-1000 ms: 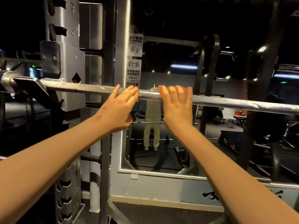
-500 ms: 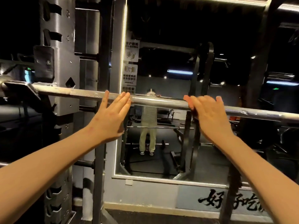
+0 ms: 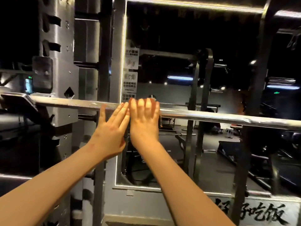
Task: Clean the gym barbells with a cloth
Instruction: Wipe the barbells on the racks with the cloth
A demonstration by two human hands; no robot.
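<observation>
I'm looking into a dim gym, its far side and ceiling lights showing in a lit-edged wall mirror (image 3: 228,160). Small printed signs (image 3: 131,82) are stuck at the mirror's left edge, and black brush lettering (image 3: 254,212) runs along the wall beneath it. A grey slotted rack upright (image 3: 55,62) stands on the left.

The barbell (image 3: 211,117) lies level across my view at chest height. Its left part sits on the rack's hook (image 3: 19,100), and the bare steel shaft runs off to the right.

Both hands are up against the shaft near its middle, palms away from me. The left hand (image 3: 110,129) is flat, fingers straight, with the tips lying over the bar. The right hand (image 3: 143,121) is just beside it, fingers extended over the bar and slightly blurred. Neither hand grips anything. I cannot tell whether they touch each other.
</observation>
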